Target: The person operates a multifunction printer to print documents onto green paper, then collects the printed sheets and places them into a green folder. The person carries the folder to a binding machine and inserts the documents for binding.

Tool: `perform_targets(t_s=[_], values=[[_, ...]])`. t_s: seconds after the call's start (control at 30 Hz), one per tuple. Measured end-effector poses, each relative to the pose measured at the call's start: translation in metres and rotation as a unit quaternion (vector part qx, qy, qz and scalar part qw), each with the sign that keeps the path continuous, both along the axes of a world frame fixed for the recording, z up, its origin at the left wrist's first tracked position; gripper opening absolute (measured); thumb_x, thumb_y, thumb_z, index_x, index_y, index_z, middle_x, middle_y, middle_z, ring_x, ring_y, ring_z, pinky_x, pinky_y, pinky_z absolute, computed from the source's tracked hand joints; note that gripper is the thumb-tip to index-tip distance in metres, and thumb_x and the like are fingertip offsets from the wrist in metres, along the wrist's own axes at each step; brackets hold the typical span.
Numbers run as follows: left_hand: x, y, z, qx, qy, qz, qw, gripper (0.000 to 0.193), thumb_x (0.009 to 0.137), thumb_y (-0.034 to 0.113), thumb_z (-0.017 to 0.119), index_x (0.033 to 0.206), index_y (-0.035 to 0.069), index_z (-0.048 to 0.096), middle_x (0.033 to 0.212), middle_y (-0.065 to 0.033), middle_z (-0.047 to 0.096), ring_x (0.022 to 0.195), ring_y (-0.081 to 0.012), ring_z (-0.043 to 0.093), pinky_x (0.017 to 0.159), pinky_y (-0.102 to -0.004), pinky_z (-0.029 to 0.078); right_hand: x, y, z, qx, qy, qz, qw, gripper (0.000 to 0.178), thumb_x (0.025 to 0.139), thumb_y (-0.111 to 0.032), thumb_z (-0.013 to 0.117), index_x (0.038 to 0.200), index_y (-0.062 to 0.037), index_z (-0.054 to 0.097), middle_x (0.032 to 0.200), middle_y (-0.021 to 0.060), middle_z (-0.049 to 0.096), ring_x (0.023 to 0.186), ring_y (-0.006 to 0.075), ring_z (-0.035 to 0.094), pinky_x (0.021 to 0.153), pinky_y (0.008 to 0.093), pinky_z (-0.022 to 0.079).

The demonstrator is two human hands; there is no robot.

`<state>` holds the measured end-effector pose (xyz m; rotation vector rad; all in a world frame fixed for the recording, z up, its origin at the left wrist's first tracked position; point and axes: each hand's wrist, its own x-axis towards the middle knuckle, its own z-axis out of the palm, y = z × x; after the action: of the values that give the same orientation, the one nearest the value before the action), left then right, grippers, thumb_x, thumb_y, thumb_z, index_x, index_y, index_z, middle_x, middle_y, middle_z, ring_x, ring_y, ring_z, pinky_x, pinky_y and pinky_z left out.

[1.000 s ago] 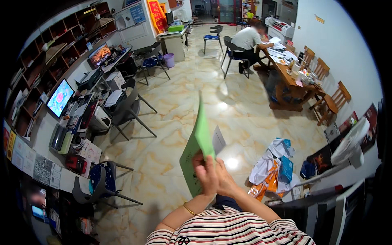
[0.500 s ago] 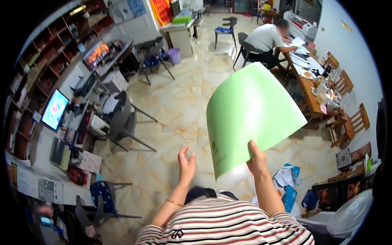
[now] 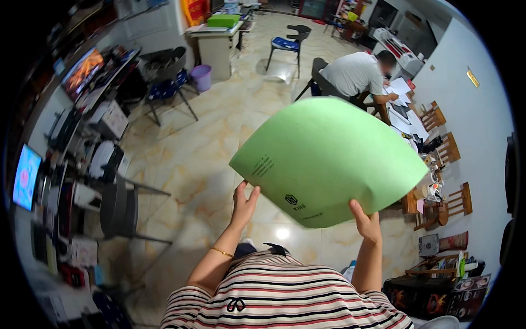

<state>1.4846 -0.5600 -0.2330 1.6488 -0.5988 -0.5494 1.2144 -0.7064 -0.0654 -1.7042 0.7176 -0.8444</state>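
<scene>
In front of the striped shirt (image 3: pixel 285 293), our right hand (image 3: pixel 368 223) clamps the green paper folder (image 3: pixel 329 156), thumb on top. Our left hand (image 3: pixel 244 207), half spread, sits at its left edge; we cannot confirm a grip. Far ahead-left of the shirt: purple wastebasket (image 3: pixel 201 79).

I counted one green folder (image 3: pixel 329 159) and took it as the reference. At its near edge I logged two bare hands: one left hand (image 3: pixel 245 205) and one right hand (image 3: pixel 367 222). Nearer than the folder, I recorded one gold-coloured bracelet (image 3: pixel 222 252). Left of the folder, I registered two lit screens (image 3: pixel 26 176). Left of or beyond it, I tallied at least four grey chairs (image 3: pixel 125 208), one purple bin (image 3: pixel 201 79) and one green box (image 3: pixel 223 21). Beyond it, I noted one seated person (image 3: pixel 350 74); to its right, three wooden chairs (image 3: pixel 449 148).
</scene>
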Motion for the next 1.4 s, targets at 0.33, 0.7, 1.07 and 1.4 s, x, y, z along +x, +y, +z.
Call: perform_targets(t_s=[0.33, 0.7, 1.07, 1.4], values=[[0.236, -0.246, 0.045, -0.126, -0.054, -0.175, 0.975, 0.076, 0.082, 0.027, 0.07, 0.14, 0.0, 0.029, 0.14, -0.0141, 0.036, 0.13, -0.0241, 0.033, 0.106, -0.0379, 0.029, 0.161, -0.194, 0.002, -0.162, 0.144, 0.081, 0.973, 0.02, 0.083, -0.013, 0.07, 0.099, -0.0022, 0.065, 0.092, 0.009, 0.066, 0.081, 0.0209, 0.061, 0.071, 0.0327, 0.049], [0.466, -0.338, 0.104, -0.191, 0.062, -0.076, 0.977, 0.03, 0.084, 0.007, 0.064, 0.113, 0.0, 0.059, 0.113, -0.0062, 0.061, 0.105, -0.0176, 0.055, 0.091, -0.0354, 0.044, 0.466, -0.513, 0.019, -0.285, 0.087, 0.35, 0.888, 0.02, 0.085, -0.021, 0.063, 0.099, -0.0071, 0.064, 0.085, 0.0146, 0.064, 0.073, 0.0344, 0.06, 0.062, 0.0436, 0.048], [0.726, -0.697, 0.122, -0.162, -0.079, -0.354, 0.918, 0.029, 0.09, 0.025, 0.059, 0.095, -0.003, 0.065, 0.091, -0.023, 0.066, 0.076, -0.0299, 0.066, 0.069, -0.0375, 0.054, 0.669, -0.782, 0.027, -0.229, 0.133, 0.28, 0.923, 0.028, 0.074, -0.011, 0.064, 0.101, -0.0073, 0.066, 0.1, 0.0084, 0.066, 0.087, 0.0284, 0.064, 0.071, 0.0357, 0.052], [0.84, -1.087, 0.11, -0.262, 0.139, -0.144, 0.944, 0.03, 0.092, 0.019, 0.06, 0.114, -0.001, 0.057, 0.109, -0.0124, 0.062, 0.094, -0.0211, 0.062, 0.08, -0.036, 0.052, 0.716, -1.046, -0.044, 0.146, -0.02, -0.043, 0.988, 0.011, 0.08, -0.005, 0.07, 0.089, 0.0003, 0.069, 0.092, 0.0024, 0.064, 0.071, 0.0078, 0.056, 0.066, 0.0247, 0.047]])
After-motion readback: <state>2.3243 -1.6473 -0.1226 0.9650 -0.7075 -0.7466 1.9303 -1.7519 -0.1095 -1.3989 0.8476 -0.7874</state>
